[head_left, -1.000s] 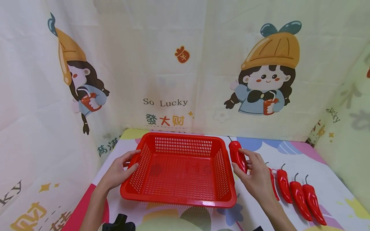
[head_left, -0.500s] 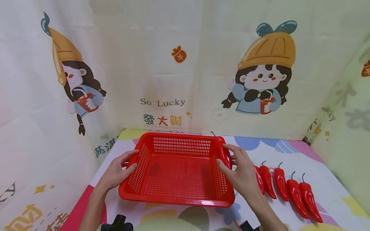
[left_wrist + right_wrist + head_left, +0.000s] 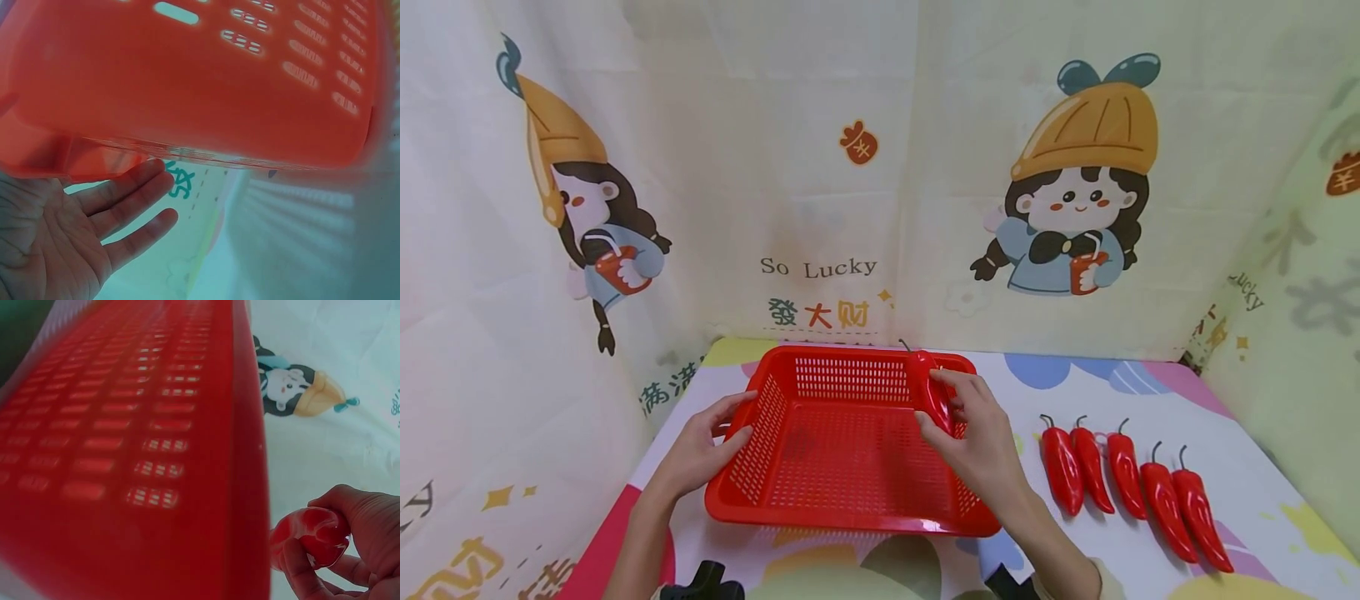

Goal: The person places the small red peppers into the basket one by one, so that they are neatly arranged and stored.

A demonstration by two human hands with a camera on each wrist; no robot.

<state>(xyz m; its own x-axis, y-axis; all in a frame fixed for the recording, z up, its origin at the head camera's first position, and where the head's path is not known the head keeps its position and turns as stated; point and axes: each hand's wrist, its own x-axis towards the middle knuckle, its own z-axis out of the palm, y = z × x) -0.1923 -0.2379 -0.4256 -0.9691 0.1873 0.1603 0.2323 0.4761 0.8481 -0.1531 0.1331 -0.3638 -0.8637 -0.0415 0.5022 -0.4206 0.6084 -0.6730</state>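
Note:
My right hand (image 3: 981,442) grips a glossy red chili pepper (image 3: 934,392) between thumb and fingers, above the right part of the red plastic basket (image 3: 857,525). The pepper's dark stem points away from me. In the right wrist view the pepper (image 3: 312,531) shows beyond the basket's rim, with the thumb and fingers around it. My left hand (image 3: 703,446) holds the basket's left rim, its thumb and index finger over the edge. Seen from the left wrist, several fingers (image 3: 134,203) extend underneath that rim. No pepper shows inside the basket.
Several red chili peppers (image 3: 1123,471) with curved stems lie in a slanted row on the patterned tablecloth (image 3: 1022,575), right of the basket. A printed fabric backdrop (image 3: 925,208) stands behind and at both sides of the table.
My right hand has carried the chili pepper leftward, from beside the basket's right edge over the rim to above its inside. The left hand has stayed on the rim. The view has shifted slightly.

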